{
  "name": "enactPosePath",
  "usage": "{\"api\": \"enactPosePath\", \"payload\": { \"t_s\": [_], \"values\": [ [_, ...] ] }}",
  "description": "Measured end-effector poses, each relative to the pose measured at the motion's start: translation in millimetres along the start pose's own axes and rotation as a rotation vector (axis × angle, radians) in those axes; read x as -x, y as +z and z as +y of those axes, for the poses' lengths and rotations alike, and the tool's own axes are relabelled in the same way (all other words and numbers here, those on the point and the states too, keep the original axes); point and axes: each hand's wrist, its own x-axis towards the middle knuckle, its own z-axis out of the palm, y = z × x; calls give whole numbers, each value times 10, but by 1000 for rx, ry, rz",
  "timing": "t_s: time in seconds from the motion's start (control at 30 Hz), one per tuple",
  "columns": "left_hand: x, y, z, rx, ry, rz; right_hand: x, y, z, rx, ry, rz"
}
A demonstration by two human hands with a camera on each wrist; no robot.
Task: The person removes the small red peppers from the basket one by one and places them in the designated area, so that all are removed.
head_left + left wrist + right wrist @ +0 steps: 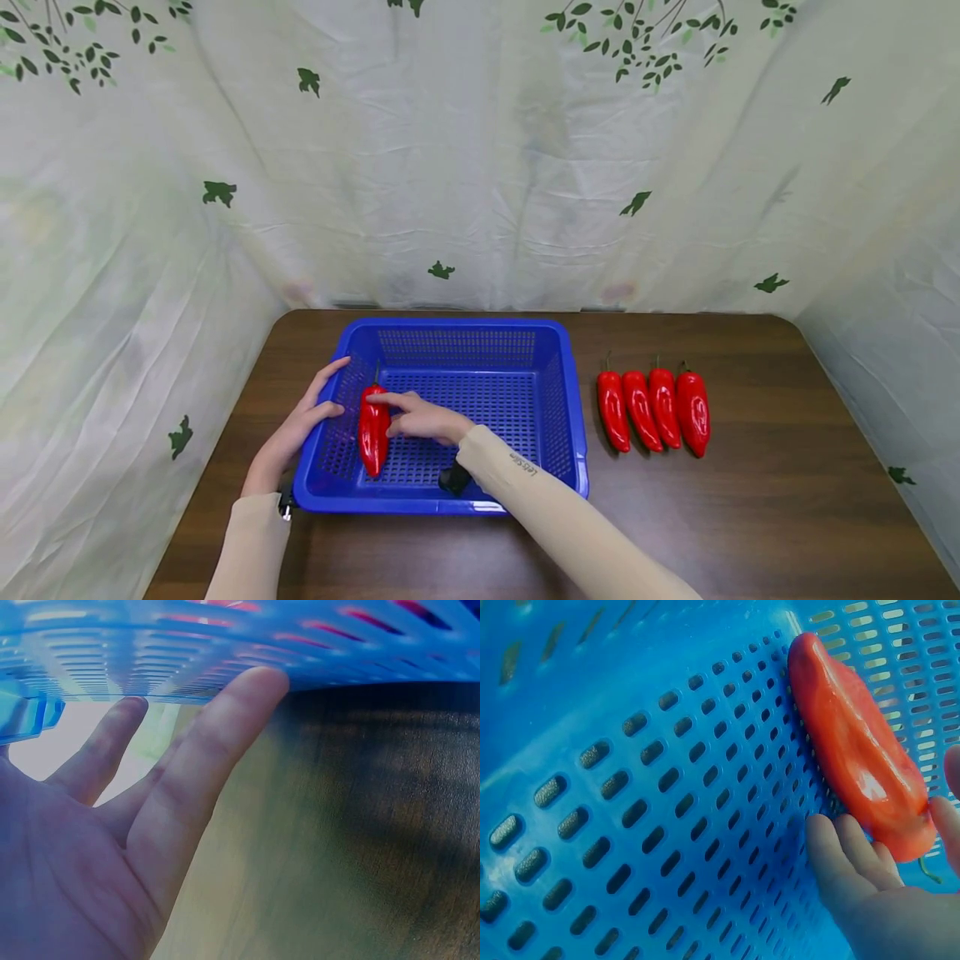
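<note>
Along the left part of the blue plastic basket (390,505), with slotted walls and floor, lies a glossy red pepper (372,443), stem toward the far side. My right hand (426,418) reaches in from the right and holds its stem end. In the right wrist view, fingers and thumb stand on opposite sides of the pepper (847,727). My left hand (303,417) grips the basket's left rim, thumb over the edge. In the left wrist view its other fingers (187,772) extend against the outer wall.
Several more red peppers (648,410) lie side by side on the brown wooden table (787,467), right of the basket. A pale curtain (480,167) with leaf prints hangs behind and at both sides. The right forearm crosses the basket's near rim.
</note>
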Motion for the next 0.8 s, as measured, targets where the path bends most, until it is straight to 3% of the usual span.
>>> {"api": "enactPosePath", "payload": {
  "t_s": [0.3, 0.8],
  "values": [
    [2, -5, 2, 3, 6, -2, 2, -5, 26, -103, -38, -36],
    [2, -10, -7, -1, 8, -5, -14, 5, 33, -94, -23, -92]
  ]
}}
